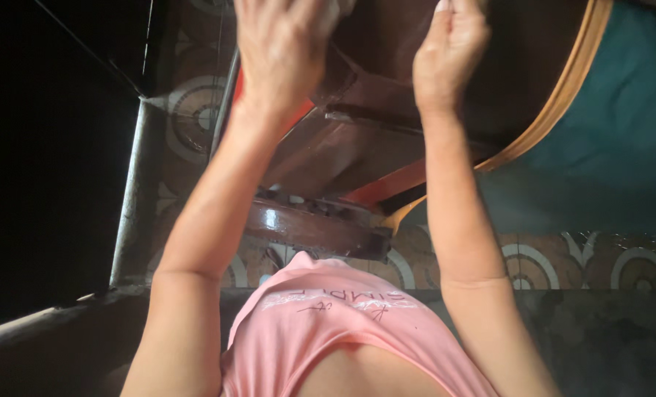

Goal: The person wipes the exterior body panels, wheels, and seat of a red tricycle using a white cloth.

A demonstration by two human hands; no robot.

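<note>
Currently, in the head view, 2 bare hands are reaching up to a dark brown wooden furniture piece [365, 140] with a curved tan-edged rim. Left hand [282, 45] is pressing against the wood at the top edge of the frame, fingers curled together over a pale object that is too cut off to identify. Right hand [449, 51] is resting on the same wood just beside it, fingers together and bent, gripping nothing visible. Below, a glossy rounded wooden part [309, 226] is sitting above the patterned tiled floor [556, 257]. A pink shirt [343, 331] is filling the lower centre.
</note>
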